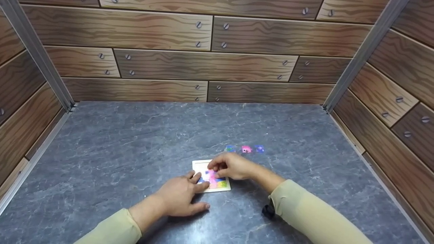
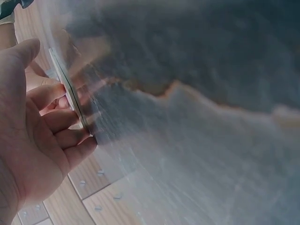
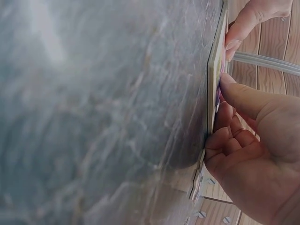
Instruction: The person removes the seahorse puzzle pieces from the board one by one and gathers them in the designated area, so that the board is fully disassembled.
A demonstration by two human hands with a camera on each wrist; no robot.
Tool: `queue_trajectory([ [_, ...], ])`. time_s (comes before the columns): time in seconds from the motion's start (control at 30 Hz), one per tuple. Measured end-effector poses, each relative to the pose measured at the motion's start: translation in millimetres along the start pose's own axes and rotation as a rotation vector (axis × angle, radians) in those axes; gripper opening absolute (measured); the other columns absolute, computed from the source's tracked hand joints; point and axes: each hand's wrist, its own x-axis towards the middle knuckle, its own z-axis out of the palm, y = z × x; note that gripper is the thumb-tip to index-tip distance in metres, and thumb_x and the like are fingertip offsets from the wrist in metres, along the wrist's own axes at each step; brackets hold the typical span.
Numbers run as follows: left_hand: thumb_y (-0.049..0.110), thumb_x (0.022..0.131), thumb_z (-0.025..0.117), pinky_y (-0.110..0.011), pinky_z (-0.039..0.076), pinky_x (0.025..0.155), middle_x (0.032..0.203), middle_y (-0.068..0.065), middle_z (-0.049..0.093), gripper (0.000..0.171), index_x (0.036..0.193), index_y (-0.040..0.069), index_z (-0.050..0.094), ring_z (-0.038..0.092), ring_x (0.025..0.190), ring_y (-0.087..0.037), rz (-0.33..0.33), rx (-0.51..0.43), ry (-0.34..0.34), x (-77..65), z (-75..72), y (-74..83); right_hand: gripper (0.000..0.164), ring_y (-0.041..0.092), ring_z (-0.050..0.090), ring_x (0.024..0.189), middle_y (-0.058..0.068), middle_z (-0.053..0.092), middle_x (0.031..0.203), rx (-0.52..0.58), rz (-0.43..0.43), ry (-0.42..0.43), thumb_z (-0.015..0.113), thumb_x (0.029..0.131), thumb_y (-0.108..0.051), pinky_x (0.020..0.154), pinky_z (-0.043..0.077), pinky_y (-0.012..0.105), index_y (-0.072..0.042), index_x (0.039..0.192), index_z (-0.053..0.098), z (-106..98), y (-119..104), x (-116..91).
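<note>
Three loose pieces (image 1: 246,149) lay beyond the board (image 1: 200,165), nearer the right hand (image 1: 235,166), whose grip I could not tell; the left hand (image 1: 178,196) touched the board's left side, fingers straight.

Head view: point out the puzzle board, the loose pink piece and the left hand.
Puzzle board (image 1: 217,190): head view, on its near rim.
Loose pink piece (image 1: 246,149): head view, middle of its top.
Left hand (image 1: 178,196): head view, back of the hand.
</note>
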Motion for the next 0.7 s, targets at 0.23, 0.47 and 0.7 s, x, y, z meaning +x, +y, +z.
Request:
queue_trajectory([
  [0.23,0.068,0.101,0.055,-0.057,0.049,0.109,0.157,-0.026,0.050,0.074,0.155,0.017,0.058,0.047,0.145,-0.047,-0.011,0.005,-0.015,0.3,-1.2,0.8,0.025,0.006,0.059,0.087,0.003,0.070,0.097,0.008,0.013,-0.003,0.077,0.095,-0.002,0.080,0.052,0.025,-0.001,0.120,0.076,-0.2,-0.8,0.2],
  [0.47,0.067,0.101,0.055,-0.057,0.049,0.110,0.156,-0.026,0.050,0.073,0.155,0.017,0.058,0.048,0.144,-0.047,-0.012,0.007,-0.017,0.8,-0.4,1.1,0.023,0.006,0.058,0.085,0.004,0.069,0.095,0.047,0.023,0.004,0.078,0.094,0.000,0.077,0.050,0.022,-0.001,0.117,0.077,2.1,-0.8,0.8],
  [0.7,0.068,0.101,0.055,-0.057,0.050,0.108,0.156,-0.026,0.051,0.073,0.154,0.017,0.059,0.049,0.144,-0.047,-0.015,0.021,-0.018,1.3,-1.6,2.1,0.023,0.006,0.058,0.086,0.004,0.069,0.095,0.050,0.016,0.006,0.078,0.094,0.000,0.078,0.051,0.023,-0.001,0.116,0.076,1.7,-0.3,0.8],
])
